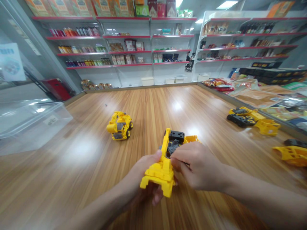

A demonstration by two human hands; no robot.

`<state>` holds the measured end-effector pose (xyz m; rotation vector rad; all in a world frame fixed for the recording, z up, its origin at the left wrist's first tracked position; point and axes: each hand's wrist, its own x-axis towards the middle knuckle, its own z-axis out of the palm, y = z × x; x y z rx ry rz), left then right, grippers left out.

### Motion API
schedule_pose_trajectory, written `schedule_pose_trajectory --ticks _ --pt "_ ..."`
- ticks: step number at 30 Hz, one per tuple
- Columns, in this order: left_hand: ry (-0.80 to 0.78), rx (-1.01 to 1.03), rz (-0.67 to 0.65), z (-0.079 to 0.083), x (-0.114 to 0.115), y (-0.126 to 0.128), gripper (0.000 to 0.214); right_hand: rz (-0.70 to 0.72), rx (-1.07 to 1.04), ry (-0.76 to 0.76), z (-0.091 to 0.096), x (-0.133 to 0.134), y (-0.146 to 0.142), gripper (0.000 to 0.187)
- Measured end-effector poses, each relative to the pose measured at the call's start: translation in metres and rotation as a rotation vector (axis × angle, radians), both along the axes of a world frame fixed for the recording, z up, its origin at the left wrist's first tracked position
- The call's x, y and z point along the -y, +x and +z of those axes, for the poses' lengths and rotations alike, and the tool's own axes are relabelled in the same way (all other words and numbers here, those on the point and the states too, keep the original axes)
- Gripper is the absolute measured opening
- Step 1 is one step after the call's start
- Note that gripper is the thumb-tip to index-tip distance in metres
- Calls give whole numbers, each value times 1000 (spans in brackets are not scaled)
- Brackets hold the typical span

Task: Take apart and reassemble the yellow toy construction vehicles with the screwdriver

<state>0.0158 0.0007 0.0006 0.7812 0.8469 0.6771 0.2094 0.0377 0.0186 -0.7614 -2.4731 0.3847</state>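
Note:
A yellow toy construction vehicle part (159,171) with a long upright arm is held a little above the table's near side. My left hand (141,169) wraps around it from the left and below, its fingertips showing underneath. On the other side my right hand (199,163) is closed, thumb and fingers pinching at the part's right side; whether a small piece or tool sits in that pinch is hidden. Just behind lie black and yellow toy pieces (177,135), partly covered by my right hand. Farther left stands a yellow toy truck (120,125) on black wheels.
A yellow toy vehicle with black tracks (241,119) and another yellow toy piece (294,155) lie at the right. A clear plastic bin (33,127) stands at the left. Bagged goods (254,97) border the wooden table's (79,179) right edge. Stocked shelves (127,65) stand behind.

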Motion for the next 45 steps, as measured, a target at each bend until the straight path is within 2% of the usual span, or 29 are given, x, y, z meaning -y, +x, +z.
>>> schedule_pose_trajectory --ticks 2,3,7,9,14,16,18,21,24,29,33,38,45 --pt "-1 18 -21 0 1 0 56 28 -11 6 0 0 0 24" --pt "48 4 10 0 1 1 53 32 -24 -16 1 1 0 23" --pt "321 -78 224 4 5 5 29 13 -90 -131 5 3 -1 24" --pt "310 -80 229 4 6 5 29 0 -101 -141 7 4 -2 23" --pt "124 5 135 -4 2 1 47 12 -101 -65 6 3 -1 10" --pt "183 -43 148 -6 3 1 43 4 -117 -69 6 4 0 7" --pt "317 -117 187 -5 4 1 35 -3 -131 -113 6 4 0 6" --pt "453 -192 203 -4 7 0 29 10 -136 -171 7 5 -2 16" --pt "461 -223 194 -5 8 0 31 13 -145 -170 8 4 -2 19" --pt "464 -202 213 -5 7 0 33 6 -181 -146 9 3 -1 6" --pt "473 -216 223 -4 7 -1 33 10 -191 -158 10 3 -2 5" --pt "493 -222 247 -4 7 -1 32 31 -195 -166 10 4 -3 14" --pt "499 -240 256 -2 6 -1 34 -8 -225 -146 10 4 -3 6"
